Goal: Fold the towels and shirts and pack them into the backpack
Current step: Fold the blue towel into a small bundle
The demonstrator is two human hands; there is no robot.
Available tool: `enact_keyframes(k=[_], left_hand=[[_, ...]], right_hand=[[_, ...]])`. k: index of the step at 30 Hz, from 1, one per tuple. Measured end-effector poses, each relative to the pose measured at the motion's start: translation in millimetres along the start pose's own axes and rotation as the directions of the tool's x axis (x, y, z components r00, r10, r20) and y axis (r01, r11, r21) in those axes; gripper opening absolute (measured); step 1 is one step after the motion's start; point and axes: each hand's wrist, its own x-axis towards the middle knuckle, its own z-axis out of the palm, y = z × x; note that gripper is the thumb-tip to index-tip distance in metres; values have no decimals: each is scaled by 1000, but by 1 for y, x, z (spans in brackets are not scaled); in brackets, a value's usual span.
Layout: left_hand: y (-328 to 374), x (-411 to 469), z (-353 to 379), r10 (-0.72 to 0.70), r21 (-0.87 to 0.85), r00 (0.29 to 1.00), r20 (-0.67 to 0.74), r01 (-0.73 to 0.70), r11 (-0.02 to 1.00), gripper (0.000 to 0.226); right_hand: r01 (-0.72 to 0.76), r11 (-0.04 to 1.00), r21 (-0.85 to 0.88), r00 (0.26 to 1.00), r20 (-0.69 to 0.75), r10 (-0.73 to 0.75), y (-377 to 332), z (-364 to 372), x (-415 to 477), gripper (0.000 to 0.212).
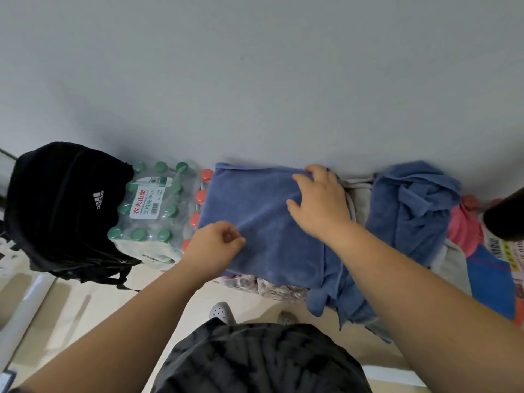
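Dim, even indoor light.
Soft shadows beyond the grip of the left hand [214,246]; far from it, edges bend and blur.

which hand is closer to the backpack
Left. The left hand pinches the edge of the towel on the side facing the backpack; the right hand presses the towel farther away.

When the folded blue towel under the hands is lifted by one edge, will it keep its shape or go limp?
Probably limp: the blue towel hangs down in soft folds at its near right corner. Likely light: the left hand seems to hold its edge by a pinch. Its fuzzy surface should hardly slide under the right hand.
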Motion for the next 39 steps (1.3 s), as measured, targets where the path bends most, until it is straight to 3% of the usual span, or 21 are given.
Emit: enact_keyframes(k=[2, 5, 9, 12, 18, 21, 25, 33, 36, 39], left_hand=[[-22, -3, -10, -85, -1, 977, -198, 86, 996, 14], [-56, -8, -20, -228, -72, 929, -291, 216, 974, 18], [-87, -20, -13, -370, -159, 912, -177, 345, 925, 32], [-101, -21, -2, -375, -272, 923, -91, 339, 901, 24], [-111, -11, -2, -342, -482, 940, 12, 305, 821, 19], [-115, -12, -18, -229, -519, 968, 99, 247, 818, 16], [-129, -9, -40, -104, -449, 973, 208, 189, 873, 12], [-168, 4, -74, -162, -34, 931, 326, 182, 983, 16], [-155, 12, -80, -40, 206, 995, 94, 20, 978, 41], [-123, 26, -83, 146, 181, 987, -70, -132, 975, 40]], right_hand=[[128, 992, 3, 989, 77, -127, -24, 9, 0, 52], [261, 965, 33, 943, 206, -262, -58, 26, 3, 51], [375, 927, 29, 852, 382, -357, -89, 48, 3, 54], [410, 912, -16, 796, 494, -349, -99, 65, -2, 59], [371, 922, -109, 820, 505, -271, -112, 81, -12, 64], [333, 933, -134, 829, 514, -222, -118, 86, -14, 66], [305, 943, -131, 845, 493, -205, -134, 95, -19, 70], [355, 935, 19, 829, 455, -324, -162, 105, -28, 73], [244, 963, 115, 919, 288, -268, -145, 95, -31, 67], [33, 997, 68, 996, -81, -28, -110, 78, -30, 60]])
